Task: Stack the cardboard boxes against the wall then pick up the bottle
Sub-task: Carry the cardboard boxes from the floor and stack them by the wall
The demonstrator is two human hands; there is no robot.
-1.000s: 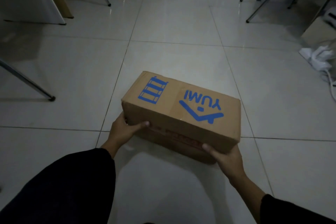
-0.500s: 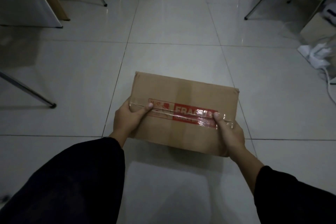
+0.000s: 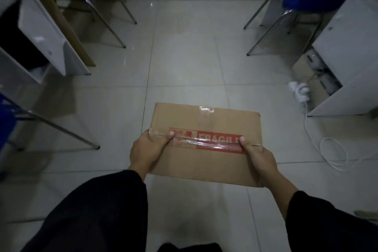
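Here, cardboard box [image 3: 206, 143] held above the tiled floor [image 3: 184, 63]; left hand [image 3: 148, 150] and right hand [image 3: 258, 158] grip its sides.

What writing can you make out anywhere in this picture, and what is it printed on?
"FRAGIL": white letters on the red tape across the top of the cardboard box; the right hand covers the end of the word.
Smaller white line beneath on the same tape: glare blurs the middle, only "CARE" at its end reads.
Small pictogram on the tape beside the left hand: too blurred to tell.
No other writing is visible.
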